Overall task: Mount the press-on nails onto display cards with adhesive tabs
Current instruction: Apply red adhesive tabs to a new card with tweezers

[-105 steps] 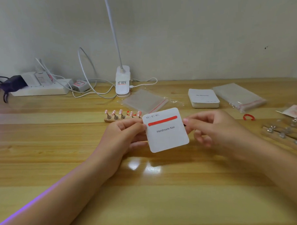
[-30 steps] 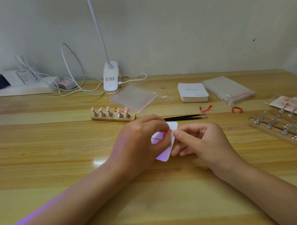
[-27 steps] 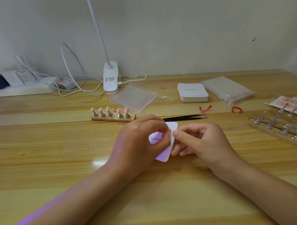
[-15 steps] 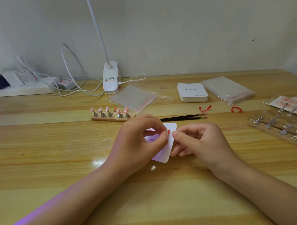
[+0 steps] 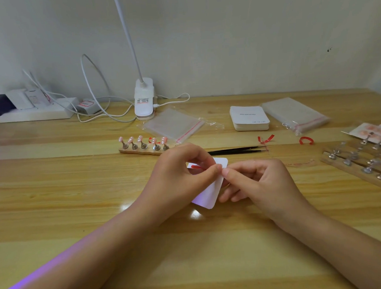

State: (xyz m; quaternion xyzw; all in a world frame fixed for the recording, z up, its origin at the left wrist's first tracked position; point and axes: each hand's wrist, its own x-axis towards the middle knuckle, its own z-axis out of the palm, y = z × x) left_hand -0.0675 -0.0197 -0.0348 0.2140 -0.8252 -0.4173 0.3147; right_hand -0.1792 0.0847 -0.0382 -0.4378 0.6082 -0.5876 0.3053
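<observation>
Card print hidden behind left hand fingers.

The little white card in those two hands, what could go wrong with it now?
The card might bend, since the left hand and right hand both pinch it up off the table. The red strip they seem to be peeling could tear or stick to a finger. An arm reaching forward might bump the tweezers or the stand of pink nails.
</observation>
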